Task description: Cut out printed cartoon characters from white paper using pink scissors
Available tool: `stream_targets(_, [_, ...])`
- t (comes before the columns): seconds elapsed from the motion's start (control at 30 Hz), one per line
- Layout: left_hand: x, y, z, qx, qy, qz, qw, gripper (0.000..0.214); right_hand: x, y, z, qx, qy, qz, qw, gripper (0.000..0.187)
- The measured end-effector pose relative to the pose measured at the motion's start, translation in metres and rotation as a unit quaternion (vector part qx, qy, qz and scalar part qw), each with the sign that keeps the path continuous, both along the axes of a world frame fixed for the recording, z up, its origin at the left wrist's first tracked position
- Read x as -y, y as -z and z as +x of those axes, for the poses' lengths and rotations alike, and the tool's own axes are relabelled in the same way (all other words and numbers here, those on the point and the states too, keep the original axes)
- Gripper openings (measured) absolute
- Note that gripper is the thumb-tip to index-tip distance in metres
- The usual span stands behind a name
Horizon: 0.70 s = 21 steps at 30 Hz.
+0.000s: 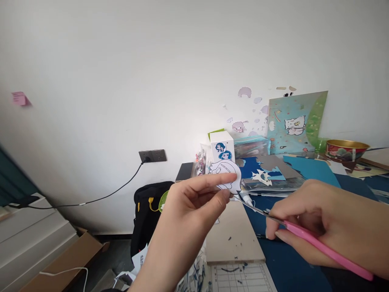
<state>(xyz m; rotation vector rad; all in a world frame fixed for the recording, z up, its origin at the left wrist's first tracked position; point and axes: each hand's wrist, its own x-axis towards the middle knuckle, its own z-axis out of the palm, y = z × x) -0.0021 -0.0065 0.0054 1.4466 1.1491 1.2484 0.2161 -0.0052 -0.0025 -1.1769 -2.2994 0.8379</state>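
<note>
Head view: a paper cut-out (226, 176) is being trimmed with scissors (319, 242), held up over the near-left edge of the table (291, 265).
The left hand (187, 205) pinches the cut-out between thumb and forefinger fingers, and the right hand (330, 227) is wrapped closed round the pink handles. The blade tips meet the paper's lower edge; how far the blades gape I cannot tell. This looks like mid-cut along the outline. A further snip would call for turning the paper so the line feeds into the blades, clear of the thumb. Counted: one cut-out, one pair of scissors, two hands, one white box (223, 149) bearing two printed faces, one gold bowl (346, 148), one wooden board (234, 237).
</note>
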Motion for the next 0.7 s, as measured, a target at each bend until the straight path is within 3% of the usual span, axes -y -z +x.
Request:
stream_targets(0.1, [0.001,0.001,-0.001,0.003,-0.004,0.018,1.000,0.016,0.001,-0.009,0.000,0.071,0.011,0.014,0.997,0.011])
stream_targets(0.2, [0.002,0.001,0.000,0.010,-0.001,0.025,1.000,0.018,0.000,-0.012,0.001,0.008,0.063,0.019,0.998,0.012])
stream_targets(0.33, [0.005,0.001,0.002,0.017,-0.006,0.023,1.000,0.017,-0.003,-0.011,-0.006,-0.111,0.123,-0.036,0.986,0.030])
stream_targets(0.5, [0.006,-0.002,0.004,0.001,0.003,0.058,0.998,0.018,-0.012,-0.006,-0.025,-0.247,0.089,-0.061,0.963,0.027])
stream_targets(0.7, [0.007,0.003,0.007,-0.134,-0.036,0.160,0.977,0.027,-0.019,-0.003,-0.030,-0.315,0.062,-0.075,0.944,0.018])
